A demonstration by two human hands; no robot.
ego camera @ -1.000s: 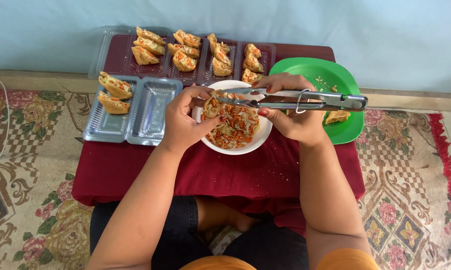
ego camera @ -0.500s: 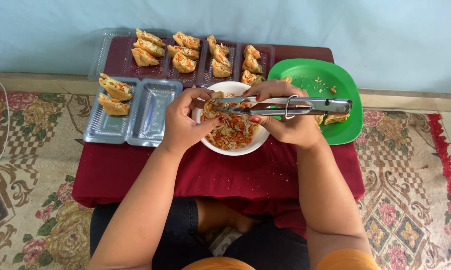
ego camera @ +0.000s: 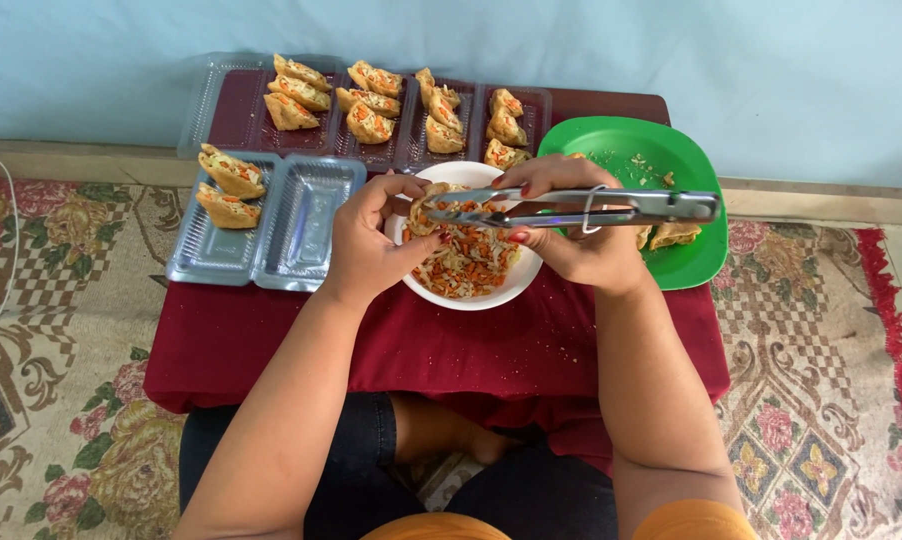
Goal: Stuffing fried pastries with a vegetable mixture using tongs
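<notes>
Tongs (ego camera: pixel 581 207) had swung lower, tips now at the pastry pocket (ego camera: pixel 423 214) my left hand (ego camera: pixel 371 245) pinched over the white bowl (ego camera: pixel 471 292) of shredded filling. My right hand (ego camera: pixel 571 235) gripped them closed beside the green plate (ego camera: pixel 691 265).

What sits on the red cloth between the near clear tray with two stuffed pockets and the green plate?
In the head view, the white bowl of shredded filling lies between the tray and the green plate, with both hands over it.
</notes>
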